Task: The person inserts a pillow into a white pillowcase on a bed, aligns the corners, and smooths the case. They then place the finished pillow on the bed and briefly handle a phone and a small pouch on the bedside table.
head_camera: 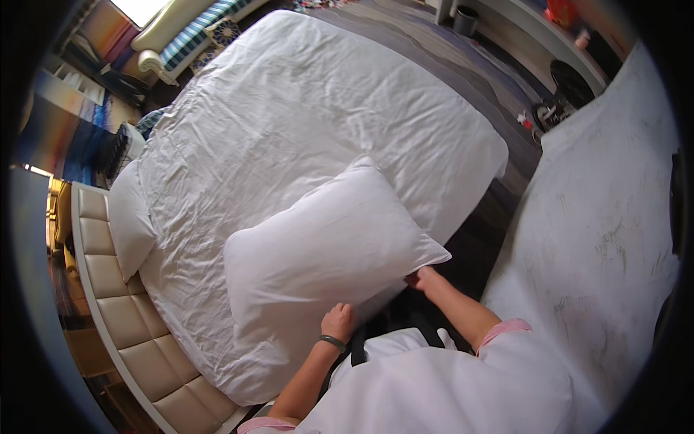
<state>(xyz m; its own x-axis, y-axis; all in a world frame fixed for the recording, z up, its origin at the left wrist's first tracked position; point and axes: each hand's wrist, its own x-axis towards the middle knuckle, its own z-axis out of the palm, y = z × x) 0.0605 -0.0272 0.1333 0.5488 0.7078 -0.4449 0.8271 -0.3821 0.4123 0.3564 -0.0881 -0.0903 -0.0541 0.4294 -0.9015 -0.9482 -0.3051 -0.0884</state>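
Note:
A plump white pillow (325, 238) lies on the white bedding (282, 108) at the near side of the bed. My left hand (339, 323), with a dark bangle on the wrist, has its fingers closed on the pillow's near edge. At the pillow's right near corner is my right hand (423, 278), its fingers partly hidden beneath the edge; its grip there cannot be made out. White fabric hangs between both hands. A second white pillow (129, 217) leans against the tufted headboard (111, 276) on the left.
Beyond the bed's far left corner stands a striped sofa (200, 32). A wall or panel with scuffs (596, 244) rises close on my right. A bin (465, 21) and a dark chair (569, 84) stand by a white desk (520, 32) at the upper right.

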